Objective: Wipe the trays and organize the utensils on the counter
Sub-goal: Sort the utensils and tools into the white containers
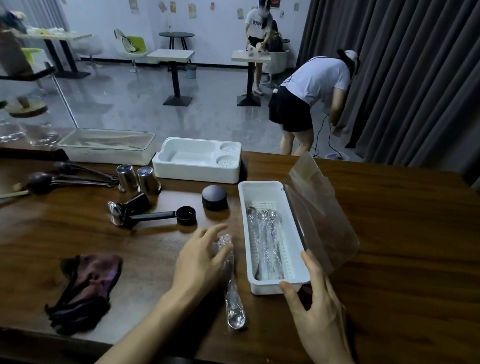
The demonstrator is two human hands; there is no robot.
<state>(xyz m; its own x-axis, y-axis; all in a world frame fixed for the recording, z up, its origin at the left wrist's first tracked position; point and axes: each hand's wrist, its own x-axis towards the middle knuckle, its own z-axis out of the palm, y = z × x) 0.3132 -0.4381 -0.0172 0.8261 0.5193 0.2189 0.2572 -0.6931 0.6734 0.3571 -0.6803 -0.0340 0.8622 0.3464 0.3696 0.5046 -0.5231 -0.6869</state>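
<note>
A white utensil box (243, 209) stands on the wooden counter (406, 230), its clear lid (316, 211) tilted open to the right. Several plastic-wrapped spoons (266, 238) lie inside it. Another wrapped spoon (231, 288) lies on the counter just left of the box. My left hand (198, 261) rests over the top end of that spoon, fingers relaxed and touching the wrap. At the box's near right corner, my right hand (313, 304) touches the wall and the lid's lower edge with spread fingers. A dark purple cloth (86, 287) lies crumpled at the near left.
A white moulded tray (195, 173) and a lidded tray (108, 144) sit at the counter's far edge. Two steel cups (139, 179), a black puck (214, 198), a black scoop (166, 216), a tamper (123, 209) and dark spoons (53, 181) lie left of centre. Two people work beyond the counter.
</note>
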